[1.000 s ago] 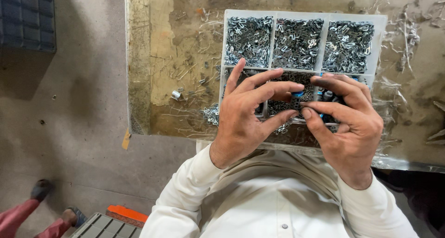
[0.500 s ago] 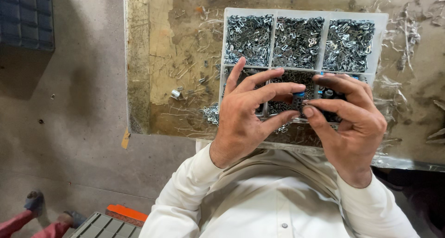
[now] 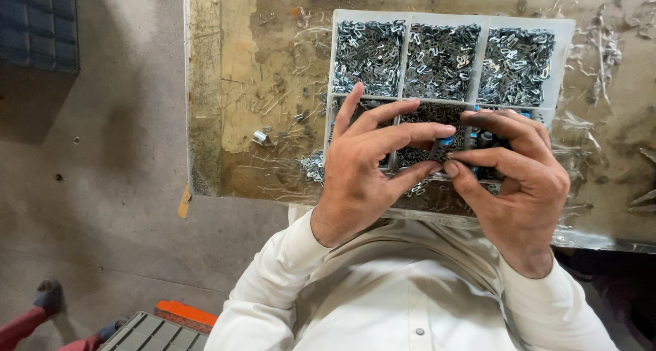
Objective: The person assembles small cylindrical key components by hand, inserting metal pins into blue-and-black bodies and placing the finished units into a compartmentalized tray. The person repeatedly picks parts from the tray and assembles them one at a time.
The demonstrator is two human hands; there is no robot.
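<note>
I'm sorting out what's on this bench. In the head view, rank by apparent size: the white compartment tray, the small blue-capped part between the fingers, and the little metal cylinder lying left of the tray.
1. White plastic compartment tray
2. and 3. Blue-capped dark part and silver metal cylinder: look alike, unranked.

Both hands' fingers (image 3: 410, 129) hide most of the small blue-tipped part (image 3: 444, 145) between them.

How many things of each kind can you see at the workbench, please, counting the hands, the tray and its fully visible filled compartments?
Bare hands: 2, left hand and right hand, together pinching a small blue-and-metal part
White plastic compartment tray: 1
Far-row compartments heaped with small silvery metal clips: 3
Total: 6
</note>
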